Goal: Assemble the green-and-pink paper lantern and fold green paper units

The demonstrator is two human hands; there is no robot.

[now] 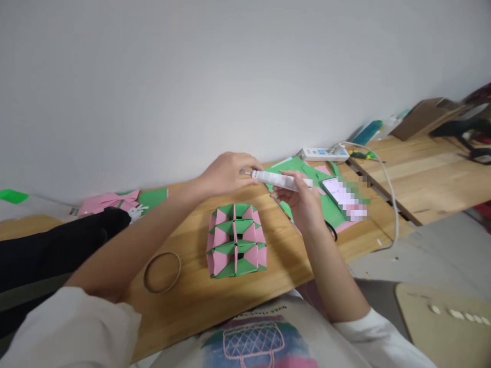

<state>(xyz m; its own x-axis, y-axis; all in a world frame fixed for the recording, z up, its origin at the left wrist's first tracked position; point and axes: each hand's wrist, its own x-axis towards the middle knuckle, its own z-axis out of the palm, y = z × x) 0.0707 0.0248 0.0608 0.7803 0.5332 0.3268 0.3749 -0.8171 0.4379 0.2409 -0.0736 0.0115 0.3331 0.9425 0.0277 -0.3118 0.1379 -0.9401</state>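
A slim white tube (pixel 282 180), which looks like a glue tube, is held level above the table. My right hand (pixel 303 202) is closed around its right end, with the fingers underneath. At the narrow nozzle end, the fingers of my left hand (pixel 232 174) are pinched together; whether a small cap sits between them is too small to make out. Below both hands, a folded paper structure (pixel 237 241) of pink and green cells stands on the wooden table (pixel 192 301).
A roll of tape or ring (pixel 162 272) lies at the left. Green paper sheets (pixel 295 171), a phone (pixel 337 197) and a white power strip (pixel 323 154) with a cable are at the right. Pink and green paper pieces (pixel 109 201) and dark cloth (pixel 57 245) lie far left.
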